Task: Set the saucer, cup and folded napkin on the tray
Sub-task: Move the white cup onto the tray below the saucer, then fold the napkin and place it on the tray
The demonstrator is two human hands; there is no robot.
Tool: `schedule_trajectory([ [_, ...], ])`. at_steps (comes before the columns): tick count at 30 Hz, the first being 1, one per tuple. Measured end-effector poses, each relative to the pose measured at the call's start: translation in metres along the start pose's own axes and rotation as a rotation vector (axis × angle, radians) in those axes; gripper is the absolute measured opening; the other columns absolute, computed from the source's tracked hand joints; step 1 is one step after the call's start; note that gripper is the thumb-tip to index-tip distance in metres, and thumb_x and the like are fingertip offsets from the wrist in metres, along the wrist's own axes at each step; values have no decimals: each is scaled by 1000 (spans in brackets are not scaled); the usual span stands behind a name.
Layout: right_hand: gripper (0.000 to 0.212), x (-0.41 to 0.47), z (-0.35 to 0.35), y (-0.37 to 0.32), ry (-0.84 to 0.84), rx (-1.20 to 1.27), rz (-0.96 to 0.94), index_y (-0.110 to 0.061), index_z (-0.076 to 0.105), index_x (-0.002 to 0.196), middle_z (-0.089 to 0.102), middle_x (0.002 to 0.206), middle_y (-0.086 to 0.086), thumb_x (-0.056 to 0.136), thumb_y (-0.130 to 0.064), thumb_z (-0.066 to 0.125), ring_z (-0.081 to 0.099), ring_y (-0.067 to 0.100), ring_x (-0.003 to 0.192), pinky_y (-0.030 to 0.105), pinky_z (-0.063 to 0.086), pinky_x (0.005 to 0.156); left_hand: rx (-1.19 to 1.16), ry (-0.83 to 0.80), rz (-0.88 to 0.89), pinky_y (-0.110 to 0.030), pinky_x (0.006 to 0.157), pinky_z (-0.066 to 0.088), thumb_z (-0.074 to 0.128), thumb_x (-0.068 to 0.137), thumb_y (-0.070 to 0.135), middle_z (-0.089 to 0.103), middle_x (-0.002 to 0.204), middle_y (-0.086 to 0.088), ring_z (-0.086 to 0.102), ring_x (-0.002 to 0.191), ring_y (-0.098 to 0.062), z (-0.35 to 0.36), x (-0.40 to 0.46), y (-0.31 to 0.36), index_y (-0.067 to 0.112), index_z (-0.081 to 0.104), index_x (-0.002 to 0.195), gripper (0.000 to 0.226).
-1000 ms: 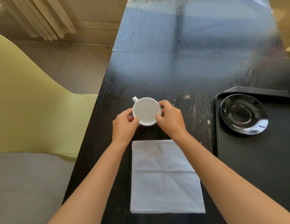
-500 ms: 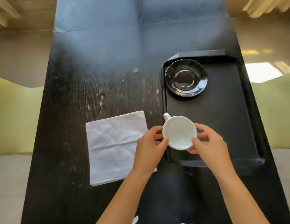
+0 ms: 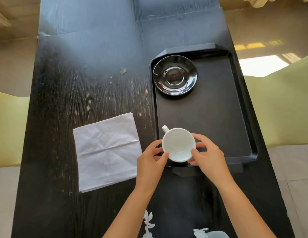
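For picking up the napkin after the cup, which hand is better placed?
Left. The left hand is beside the folded napkin; the right hand holds the white cup on the far side.

soft daylight, pale glare across the far table (image 3: 101, 42), sunlit floor patch (image 3: 259, 66), wide-angle edge bending

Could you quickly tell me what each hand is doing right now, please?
Left hand: closed on the white cup, gripping its left side.
Right hand: closed on the same cup, gripping its right side.
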State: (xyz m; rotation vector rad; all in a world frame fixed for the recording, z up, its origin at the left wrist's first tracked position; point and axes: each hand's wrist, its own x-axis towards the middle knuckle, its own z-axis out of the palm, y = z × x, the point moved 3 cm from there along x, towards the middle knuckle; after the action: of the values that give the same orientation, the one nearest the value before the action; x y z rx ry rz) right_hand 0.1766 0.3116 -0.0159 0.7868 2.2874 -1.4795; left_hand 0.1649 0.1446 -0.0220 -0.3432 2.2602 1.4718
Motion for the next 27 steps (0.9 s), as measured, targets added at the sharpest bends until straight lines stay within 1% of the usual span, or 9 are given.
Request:
schedule_trajectory([
  [3, 42, 1, -1, 1, -27, -68, -28, -27, 52, 124, 62, 102, -1, 87, -8, 58, 67, 13, 70, 16, 54, 56, 35, -23, 14, -5, 70, 48, 66, 84, 22, 65, 111, 6, 61, 92, -3, -2, 2, -1, 25, 55, 121, 39],
  [6, 44, 0, -4, -2, -53, -230, -52, -27, 47, 129, 60, 112, 1, 88, -18, 58, 62, 11, 80, 17, 47, 63, 116, -46, 46, -9, 70, 50, 60, 88, 24, 67, 112, 2, 61, 88, -3, -12, 3, 4, 23, 55, 123, 35],
  [8, 42, -4, -7, -12, 27, -410, -121, -23, 47, 130, 57, 117, 3, 89, -21, 56, 60, 15, 90, 25, 48, 71, 205, -19, 84, -15, 74, 50, 55, 91, 26, 67, 112, 0, 60, 90, -5, -28, 1, 8, 21, 55, 124, 33],
  [11, 36, -20, 2, -44, 194, -571, -392, -13, 56, 120, 61, 111, 8, 84, -12, 60, 55, 25, 100, 37, 49, 74, 461, 93, 219, -24, 84, 48, 55, 91, 27, 67, 116, -2, 63, 100, -13, -64, -4, 11, 18, 57, 122, 32],
  [14, 41, -36, 42, -71, 206, -721, -685, -7, 63, 111, 66, 105, 14, 71, -6, 72, 61, 32, 99, 43, 52, 79, 802, 228, 409, -42, 88, 51, 72, 78, 23, 71, 108, -9, 68, 96, -27, -103, -8, -3, 12, 66, 110, 35],
  [16, 49, -41, 78, -74, 150, -841, -760, -7, 62, 113, 65, 113, 18, 66, -11, 77, 60, 36, 107, 50, 49, 88, 988, 265, 398, -51, 91, 47, 78, 70, 27, 71, 108, -10, 67, 97, -28, -130, -9, -24, 12, 68, 106, 40],
  [20, 63, -47, 137, -57, 12, -1059, -786, -10, 59, 119, 58, 128, 20, 59, -15, 78, 52, 37, 121, 55, 46, 93, 1156, 244, 364, -55, 97, 42, 77, 69, 34, 66, 117, -10, 62, 108, -28, -173, -16, -69, 15, 64, 110, 47],
  [24, 72, -51, 166, -30, -52, -1170, -705, -11, 62, 116, 60, 126, 20, 48, -15, 84, 55, 36, 119, 56, 48, 89, 1212, 178, 343, -56, 93, 44, 82, 63, 32, 67, 115, -11, 63, 107, -27, -193, -23, -105, 14, 64, 108, 52],
  [27, 79, -55, 177, -12, -97, -1231, -661, -8, 64, 114, 62, 122, 21, 38, -12, 87, 59, 36, 114, 54, 50, 86, 1243, 78, 345, -54, 91, 46, 83, 60, 32, 66, 116, -11, 63, 108, -26, -193, -27, -129, 14, 64, 111, 57],
])
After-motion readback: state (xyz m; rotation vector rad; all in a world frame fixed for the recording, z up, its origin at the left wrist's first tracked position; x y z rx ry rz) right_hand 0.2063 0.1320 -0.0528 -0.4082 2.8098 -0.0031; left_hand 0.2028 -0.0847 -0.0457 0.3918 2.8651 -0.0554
